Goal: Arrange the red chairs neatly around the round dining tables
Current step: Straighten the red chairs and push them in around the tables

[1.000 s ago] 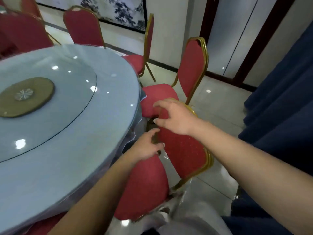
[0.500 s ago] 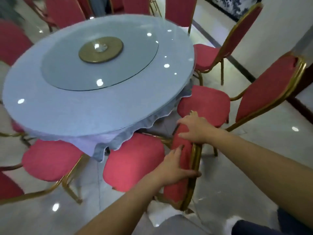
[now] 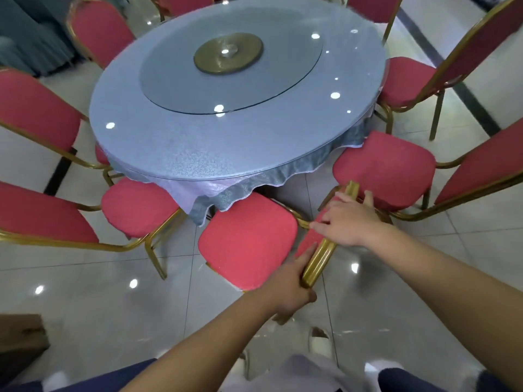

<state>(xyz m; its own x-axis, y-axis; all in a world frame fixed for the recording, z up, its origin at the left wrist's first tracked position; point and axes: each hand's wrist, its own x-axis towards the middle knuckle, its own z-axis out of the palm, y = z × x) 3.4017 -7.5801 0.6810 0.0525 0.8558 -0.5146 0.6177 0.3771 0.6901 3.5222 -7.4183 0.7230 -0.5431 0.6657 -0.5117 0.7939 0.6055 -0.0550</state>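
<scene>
A red chair with a gold frame (image 3: 249, 239) stands right in front of me, its seat partly under the edge of the round table (image 3: 226, 142). I look down on the top of its backrest. My left hand (image 3: 288, 284) grips the near end of the backrest's top rail. My right hand (image 3: 351, 219) grips the far end of the same backrest, fingers over the red padding. The table has a grey cloth, a glass turntable (image 3: 230, 72) and a brass centre disc.
Other red chairs ring the table: two at the left (image 3: 135, 207) (image 3: 36, 108), two at the right (image 3: 387, 168) (image 3: 407, 80), more at the far side. A wooden box corner (image 3: 19, 340) sits at the lower left. The tiled floor is glossy.
My view has risen and swung left, so the whole table shows now. Both hands stayed on the chair's backrest; the chair now sits squarer to the table.
</scene>
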